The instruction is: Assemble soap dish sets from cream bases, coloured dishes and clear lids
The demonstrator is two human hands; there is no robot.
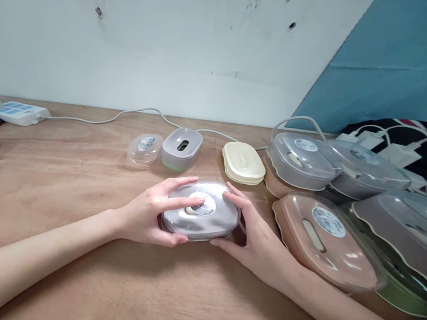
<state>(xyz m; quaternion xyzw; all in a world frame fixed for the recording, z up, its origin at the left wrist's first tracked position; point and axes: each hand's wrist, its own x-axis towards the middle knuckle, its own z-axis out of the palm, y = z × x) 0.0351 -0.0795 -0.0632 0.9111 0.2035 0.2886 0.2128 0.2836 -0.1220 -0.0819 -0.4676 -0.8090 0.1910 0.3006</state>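
A grey oval lidded container (204, 222) with a clear cover and a round sticker sits on the wooden table (75, 183) in front of me. My left hand (154, 212) grips its left side, fingers laid over the top and thumb under the front edge. My right hand (251, 229) cups its right side, fingers curled round the rim. Both hands are closed on it.
Behind it lie a small clear lid (144, 149), a grey container (182, 147) and a cream container (243, 162). Several larger lidded containers (325, 239) are stacked at the right. A white power strip (13, 112) and cables run along the wall.
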